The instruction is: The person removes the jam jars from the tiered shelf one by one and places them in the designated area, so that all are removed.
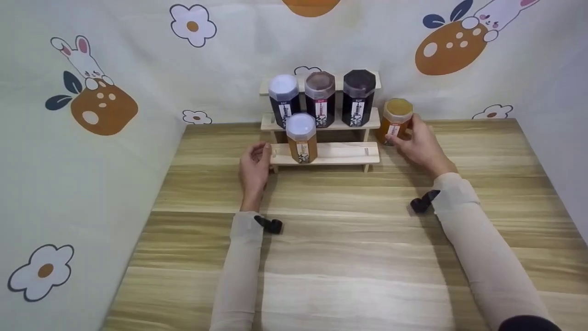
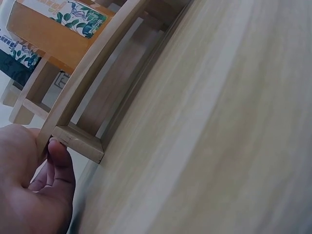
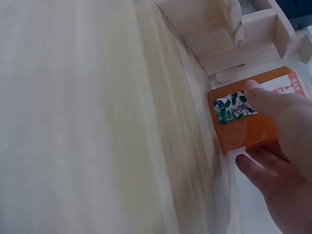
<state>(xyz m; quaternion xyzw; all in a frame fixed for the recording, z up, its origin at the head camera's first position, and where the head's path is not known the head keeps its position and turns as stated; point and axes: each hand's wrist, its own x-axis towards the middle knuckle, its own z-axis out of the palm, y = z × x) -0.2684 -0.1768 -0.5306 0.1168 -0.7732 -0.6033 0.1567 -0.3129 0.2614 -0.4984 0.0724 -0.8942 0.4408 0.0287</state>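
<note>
A three-step wooden rack (image 1: pixel 340 153) stands against the back wall. My left hand (image 1: pixel 255 168) pinches the left end of its lowest step; in the left wrist view the thumb and fingers (image 2: pixel 61 163) are at the step's corner. To the right of the rack, my right hand (image 1: pixel 425 145) holds an orange jar (image 1: pixel 398 111) with a yellow lid, thumb across its label. In the right wrist view this jar (image 3: pixel 243 131) is upright at the tabletop, its base close to the wood. An amber jar with a white lid (image 1: pixel 302 133) sits on the lowest step, left of its middle.
Three dark jars stand in a row on the middle step: one with a white lid (image 1: pixel 283 87), one with a brown lid (image 1: pixel 320 82), one with a black lid (image 1: pixel 359 82). Patterned cloth (image 1: pixel 229 59) hangs behind the wood-grain table (image 1: pixel 349 257).
</note>
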